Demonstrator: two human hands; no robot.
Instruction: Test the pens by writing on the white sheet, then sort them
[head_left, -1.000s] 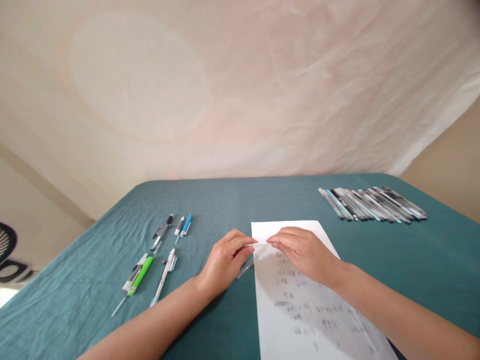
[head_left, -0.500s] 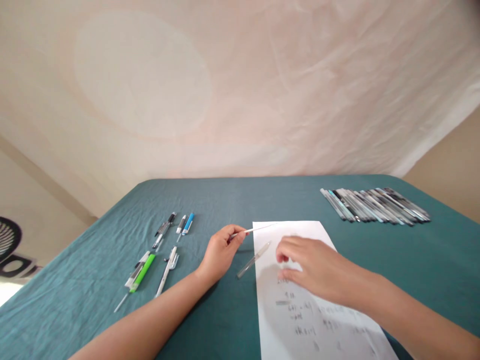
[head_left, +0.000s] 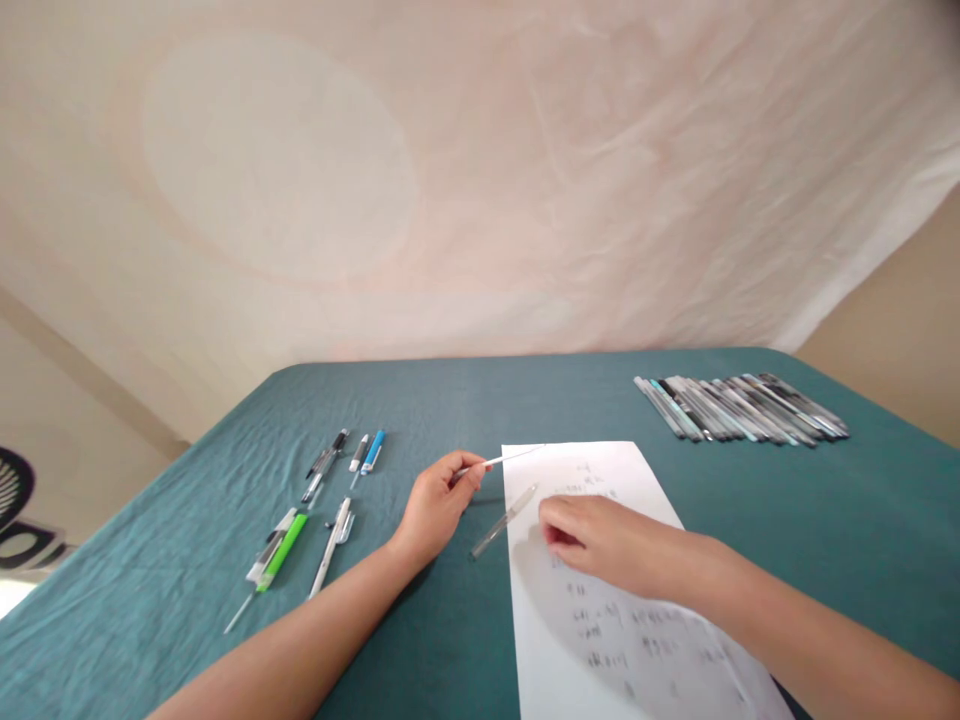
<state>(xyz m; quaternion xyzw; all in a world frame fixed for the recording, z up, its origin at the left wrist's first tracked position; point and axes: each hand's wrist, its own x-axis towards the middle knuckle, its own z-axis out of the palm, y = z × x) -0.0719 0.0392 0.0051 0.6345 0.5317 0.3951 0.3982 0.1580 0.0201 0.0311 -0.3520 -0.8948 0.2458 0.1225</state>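
Between the thumb and fingers of my left hand (head_left: 442, 500) is a thin white pen refill (head_left: 517, 455), its far end pointing right over the top of the paper. A clear, empty-looking pen barrel (head_left: 504, 522) lies slanted across the left edge of the written-on sheet (head_left: 555, 650). Just right of that barrel, my right hand (head_left: 592, 535) hovers over or rests on the sheet, fingers curled in and thumb close to them. Whatever it pinches, if anything, is hidden by the fingers.
At the left lie several pens, among them a green one (head_left: 282, 552), a blue one (head_left: 373, 452) and a white one (head_left: 331, 545). A row of several grey and black pens (head_left: 739, 410) lies at the far right of the green-covered table (head_left: 450, 390).
My right hand has come slightly left and down, and its fingers have curled closer together. My left hand still holds the refill in nearly the same spot. The view has shifted a little.
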